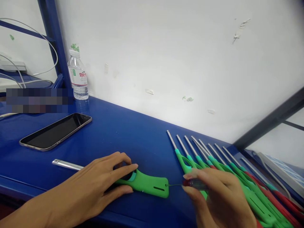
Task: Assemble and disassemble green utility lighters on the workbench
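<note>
Now clasping the lighter at the near side of the table between the thumb and fingers of the left hand, holding it lengthwise from the tube at left to the butt at right. Pinching the screwdriver between the thumb and fingertips of the right hand, just right of the butt, and pointing its shaft leftward, nearly along the lighter's long axis, apparently meeting the small hole there.
</note>
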`<state>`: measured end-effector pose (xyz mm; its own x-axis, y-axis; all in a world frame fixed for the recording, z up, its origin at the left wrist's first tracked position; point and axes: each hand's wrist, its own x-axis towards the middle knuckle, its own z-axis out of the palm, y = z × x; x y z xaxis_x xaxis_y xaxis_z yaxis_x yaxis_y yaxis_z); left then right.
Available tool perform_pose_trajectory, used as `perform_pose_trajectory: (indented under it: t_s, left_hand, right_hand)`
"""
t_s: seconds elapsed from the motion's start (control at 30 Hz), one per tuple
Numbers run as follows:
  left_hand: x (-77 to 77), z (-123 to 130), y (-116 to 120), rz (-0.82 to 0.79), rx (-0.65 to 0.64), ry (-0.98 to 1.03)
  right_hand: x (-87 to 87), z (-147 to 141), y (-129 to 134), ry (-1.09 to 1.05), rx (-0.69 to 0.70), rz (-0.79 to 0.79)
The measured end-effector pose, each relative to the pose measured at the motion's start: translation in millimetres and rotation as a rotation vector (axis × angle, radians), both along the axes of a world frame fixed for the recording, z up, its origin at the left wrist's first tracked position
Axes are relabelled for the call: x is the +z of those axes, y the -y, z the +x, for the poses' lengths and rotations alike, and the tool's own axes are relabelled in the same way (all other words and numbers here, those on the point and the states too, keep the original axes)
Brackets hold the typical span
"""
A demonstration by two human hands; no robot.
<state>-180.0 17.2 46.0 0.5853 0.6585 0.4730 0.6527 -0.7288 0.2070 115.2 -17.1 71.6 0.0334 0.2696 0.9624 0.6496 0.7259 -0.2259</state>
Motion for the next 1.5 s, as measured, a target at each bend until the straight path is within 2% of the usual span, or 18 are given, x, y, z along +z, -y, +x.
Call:
perform_pose_trajectory:
  t_s: [0.07,0.2,0.37,0.5,0.7,0.8,0.9,0.97,1.1,1.17,1.3,1.5]
  left_hand:
    - [-1.0,-0.5,-0.3,-0.008,0.004,-0.013]
    - [-1.5,0.4,-1.9,0.005,0.010,-0.007]
    - [0.5,0.9,-0.3,0.013,0.002,0.023]
    - [-0.5,-0.6,1.5,0.022,-0.001,0.039]
    - [-1.3,0.0,-0.2,0.041,0.008,0.014]
    - [-1.4,0.2,-0.9,0.032,0.005,0.002]
    - [-1.9,0.2,-1.4,0.023,0.007,0.009]
    - [-1.7,0.5,-1.2,0.029,0.007,0.015]
    - [-0.7,0.8,0.2,0.028,0.013,0.015]
    - [-0.7,0.2,0.7,0.027,0.011,0.007]
    - [-1.4,-0.7,0.7,0.010,0.013,0.008]
    - [-1.3,-0.1,1.2,-0.016,0.018,0.029]
  right_hand:
    - [0.7,0.6,1.3,0.020,-0.012,-0.016]
    - [1.9,-2.3,4.6,-0.108,-0.052,-0.122]
    - [-0.5,6.2,0.5,0.063,0.026,0.015]
    - [-2.2,-0.2,2.2,-0.042,-0.079,-0.080]
    - [-2.8,7.0,0.2,0.036,0.057,-0.027]
    - [-4.1,4.7,0.8,0.012,0.023,-0.035]
    - [-5.1,-5.7,2.4,-0.069,-0.025,-0.114]
    - [-5.1,-7.2,1.3,-0.083,0.004,-0.119]
    - [-4.0,4.4,-3.5,0.036,0.122,-0.011]
    - [-3.5,5.2,-3.1,0.049,0.093,0.000]
    - [-3.5,-5.6,1.2,-0.067,-0.019,-0.065]
    - [-2.8,5.6,-3.2,0.069,0.102,-0.019]
